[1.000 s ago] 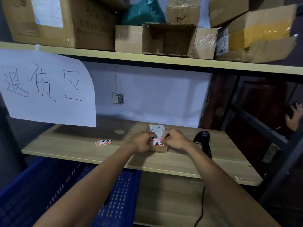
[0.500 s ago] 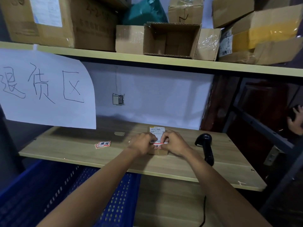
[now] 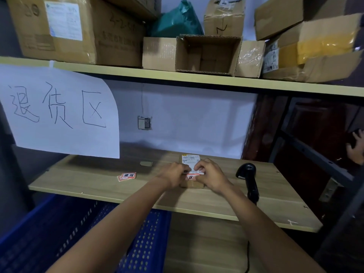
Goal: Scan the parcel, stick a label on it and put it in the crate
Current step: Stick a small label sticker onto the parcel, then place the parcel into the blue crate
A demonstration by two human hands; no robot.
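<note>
**Small, light parcel held flat while the label goes on**

At the lower left of the frame one blue crate (image 3: pixel 137 243) stands below the front edge of the wooden surface (image 3: pixel 88 180); its perforated wall is visible, its inside is not. Left of centre on the surface lies a little stack of spare red-and-white stickers (image 3: pixel 127 176), at least two, though the exact count cannot be read.

At centre, the left hand (image 3: pixel 173 175) has its fingers curled and pinches the left end of the label (image 3: pixel 192 176). That one label lies across the top of the single parcel (image 3: pixel 192 184), a small brown carton flat on the surface with a printed shipping slip on its far half. The right hand (image 3: pixel 208 176) is likewise curled and pinches the label's right end.

The parcel looks light and stiff, with plain cardboard faces that should not slip. It is probably small enough for one hand, and a hold across its two long sides would leave the fresh label untouched. The label is thin and floppy, so it is likely to crease unless smoothed from one end.

Right of the hands one black scanner (image 3: pixel 248 178) rests on the surface, its cable running down. At the far right edge one other hand (image 3: pixel 356 148) shows.
</note>
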